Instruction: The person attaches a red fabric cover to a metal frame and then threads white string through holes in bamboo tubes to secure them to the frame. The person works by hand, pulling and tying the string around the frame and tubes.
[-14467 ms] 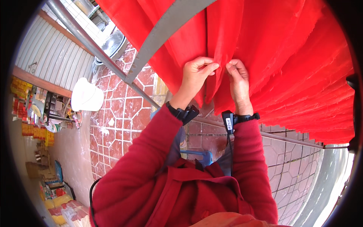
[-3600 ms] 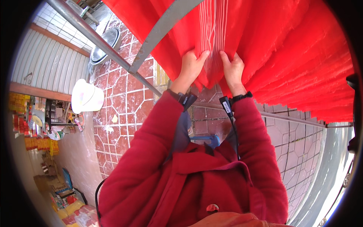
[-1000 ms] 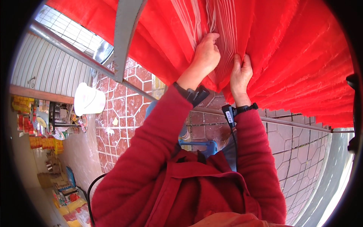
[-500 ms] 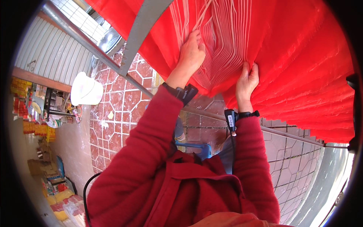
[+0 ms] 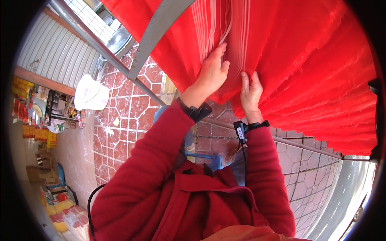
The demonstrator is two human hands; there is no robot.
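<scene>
A large red cloth (image 5: 287, 60) hangs in deep folds across the top and right. White cords (image 5: 205, 28) run in close parallel lines over its middle. My left hand (image 5: 212, 72) lies over the cords, and a few loose ones gather at its fingertips; its fingers are curled in and partly hidden. To its right, my right hand (image 5: 251, 93) is closed on the border of a red fold, thumb and forefinger showing and the other fingers behind. Between the hands the cloth dips into a narrow crease.
A metal rail (image 5: 100, 48) slants past on the left, with a curved grey metal piece (image 5: 155, 34) beside it. A white bucket (image 5: 91, 93) stands on the red tiled floor (image 5: 120, 120). Below me is a blue stool (image 5: 215, 160). Packaged goods (image 5: 34, 132) fill the far left.
My hands have drawn closer together: the left moved right and down, the right moved left. The spread of white cords between them has narrowed into a tighter fold.
</scene>
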